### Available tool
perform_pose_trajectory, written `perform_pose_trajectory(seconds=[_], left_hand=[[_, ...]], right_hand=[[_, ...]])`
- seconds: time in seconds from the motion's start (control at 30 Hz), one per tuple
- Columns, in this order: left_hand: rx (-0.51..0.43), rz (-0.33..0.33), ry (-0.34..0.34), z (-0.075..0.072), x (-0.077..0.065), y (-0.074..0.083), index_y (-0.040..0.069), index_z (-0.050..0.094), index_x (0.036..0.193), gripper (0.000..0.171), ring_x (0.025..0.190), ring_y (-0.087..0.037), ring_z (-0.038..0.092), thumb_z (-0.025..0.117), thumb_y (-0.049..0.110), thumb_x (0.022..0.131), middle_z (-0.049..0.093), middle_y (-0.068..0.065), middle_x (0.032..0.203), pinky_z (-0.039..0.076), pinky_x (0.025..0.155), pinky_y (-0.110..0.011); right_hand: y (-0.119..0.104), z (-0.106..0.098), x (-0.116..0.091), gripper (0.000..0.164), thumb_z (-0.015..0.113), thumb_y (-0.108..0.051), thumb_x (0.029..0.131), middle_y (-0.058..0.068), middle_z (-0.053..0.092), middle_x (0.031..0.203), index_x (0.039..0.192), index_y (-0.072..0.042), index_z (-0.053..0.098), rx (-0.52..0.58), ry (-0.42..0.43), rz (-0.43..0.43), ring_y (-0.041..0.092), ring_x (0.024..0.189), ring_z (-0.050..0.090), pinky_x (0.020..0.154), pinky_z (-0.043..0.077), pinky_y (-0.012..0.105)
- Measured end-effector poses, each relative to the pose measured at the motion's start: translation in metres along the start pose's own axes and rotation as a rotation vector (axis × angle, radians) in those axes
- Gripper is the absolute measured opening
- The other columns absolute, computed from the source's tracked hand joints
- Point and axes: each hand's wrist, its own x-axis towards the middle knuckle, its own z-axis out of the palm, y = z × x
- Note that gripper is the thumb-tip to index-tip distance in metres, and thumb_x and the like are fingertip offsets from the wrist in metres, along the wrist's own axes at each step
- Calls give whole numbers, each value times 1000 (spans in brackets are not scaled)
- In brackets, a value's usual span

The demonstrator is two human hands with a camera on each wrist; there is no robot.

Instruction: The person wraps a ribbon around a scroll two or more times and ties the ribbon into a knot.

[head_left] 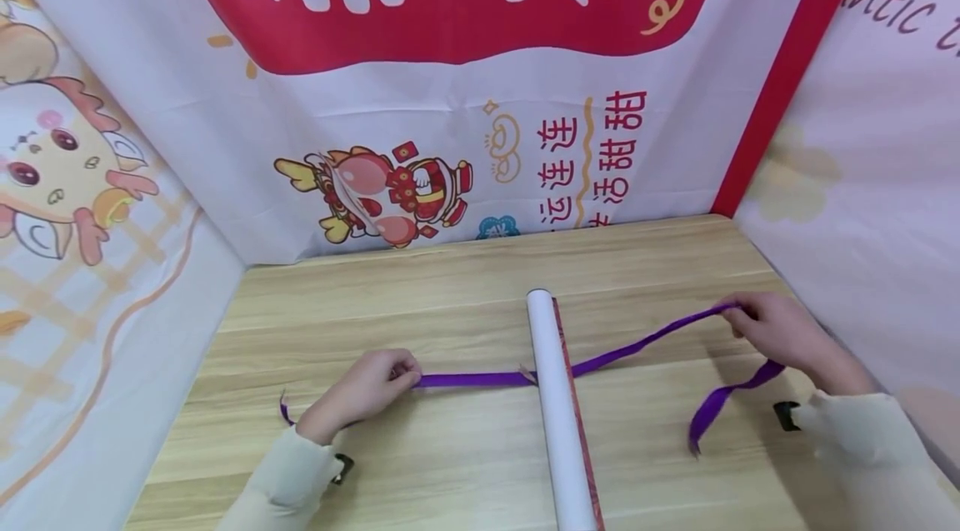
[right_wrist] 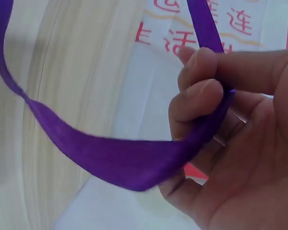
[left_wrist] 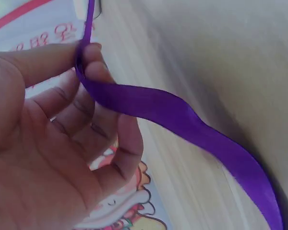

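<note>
A purple ribbon (head_left: 476, 380) stretches across the table, running beneath a rolled-up paper scroll (head_left: 555, 398) that is white with a red edge. My left hand (head_left: 367, 385) pinches the ribbon left of the roll between thumb and fingertips; in the left wrist view its loose tail trails away from the fingers. On the far right, my right hand (head_left: 776, 339) pinches the other side, raised higher, and a free end hangs down to the tabletop. The right wrist view shows this ribbon length (right_wrist: 129, 160) drooping in a curve below the fingers. A small brownish bit (head_left: 528, 374) shows where ribbon meets roll.
The wood-grain table (head_left: 420, 298) ends at a printed cloth backdrop (head_left: 420, 97) with red lettering and cartoon figures. Cloth walls also stand at the left (head_left: 75, 181) and right (head_left: 862, 181). Small black pieces show by both sleeves.
</note>
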Motion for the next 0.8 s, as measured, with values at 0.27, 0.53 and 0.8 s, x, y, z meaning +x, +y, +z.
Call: perform_pose_trajectory(seconds=[0.27, 0.53, 0.8], left_hand=[[-429, -77, -157, -27, -18, 15, 14, 61, 115, 35, 67, -15, 55, 54, 41, 93, 60, -10, 82, 48, 59, -29], [-774, -48, -253, -47, -32, 43, -6, 57, 119, 41, 67, -10, 52, 56, 28, 95, 59, -3, 83, 45, 58, -20], [-908, 74, -256, -55, -44, 61, -6, 60, 117, 29, 76, -9, 60, 54, 10, 94, 66, -1, 94, 50, 70, -22]], right_hand=[[-21, 14, -1, 33, 47, -30, 99, 2, 56, 74, 113, -5, 64, 101, -1, -67, 8, 54, 40, 48, 37, 27], [-37, 28, -1, 26, 51, -27, 97, -1, 58, 73, 108, -9, 66, 94, -76, -110, 7, 56, 43, 49, 40, 27], [-45, 59, -3, 18, 63, -29, 89, -7, 52, 70, 99, -14, 66, 107, -201, -188, 5, 60, 45, 55, 41, 26]])
